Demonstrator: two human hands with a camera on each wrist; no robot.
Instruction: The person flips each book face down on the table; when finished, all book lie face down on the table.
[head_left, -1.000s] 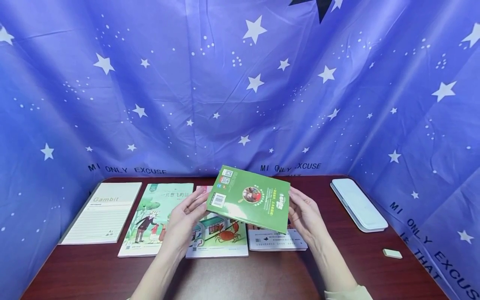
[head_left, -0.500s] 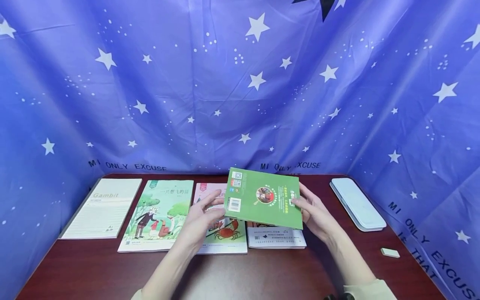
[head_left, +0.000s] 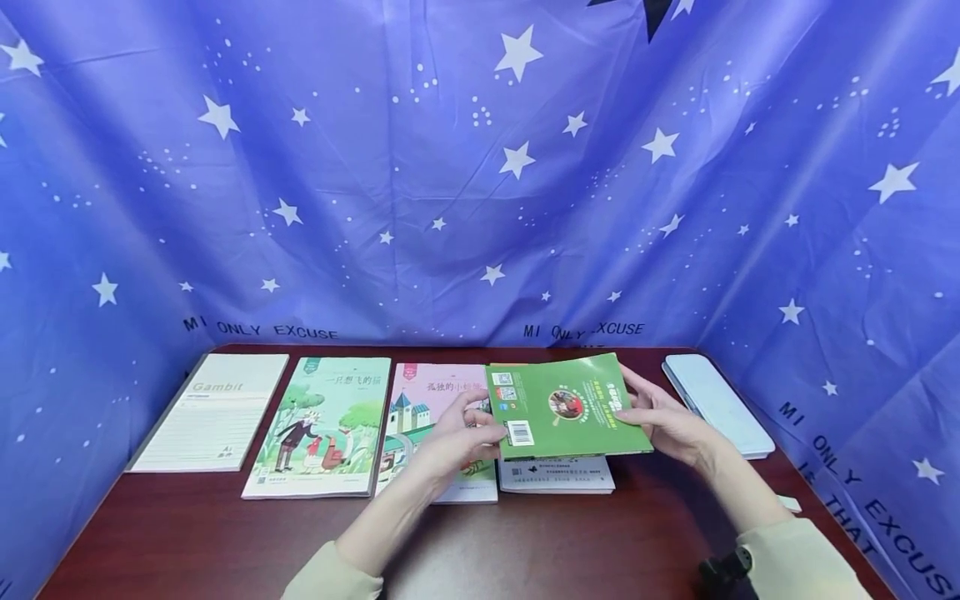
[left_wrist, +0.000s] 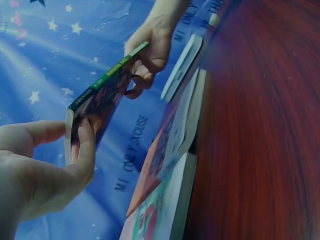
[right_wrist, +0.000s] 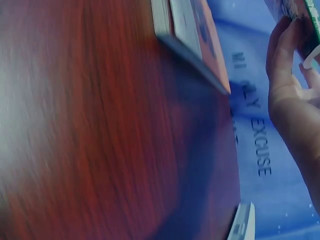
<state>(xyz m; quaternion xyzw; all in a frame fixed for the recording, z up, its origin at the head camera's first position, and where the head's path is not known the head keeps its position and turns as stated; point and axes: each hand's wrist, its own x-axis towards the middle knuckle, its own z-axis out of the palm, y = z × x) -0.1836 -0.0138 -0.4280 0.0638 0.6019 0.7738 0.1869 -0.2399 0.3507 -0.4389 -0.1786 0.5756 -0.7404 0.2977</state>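
A thin green paperback book (head_left: 540, 408) with a barcode on its back cover is held up off the table between both hands. My left hand (head_left: 453, 442) pinches its left edge; in the left wrist view the thumb and fingers of that hand (left_wrist: 45, 170) lie on opposite faces. At the other end my right hand (head_left: 678, 425) grips the right edge, thumb on the green cover and fingers behind. Beneath it lies another book (head_left: 558, 479), mostly covered in the head view. The pink book (head_left: 450, 375) is partly hidden by my left hand and forearm.
Further left lie a light-green picture book (head_left: 315, 433) and a cream notebook (head_left: 210, 408). A white flat case (head_left: 720, 400) sits at the right, near a small white block (head_left: 789, 503) partly hidden by my right arm. A starry blue curtain (head_left: 420, 167) surrounds the dark red table (head_left: 187, 533).
Both hands have moved right with the green book, from over the pink book to over the book at its right. My right thumb has come onto the green cover.
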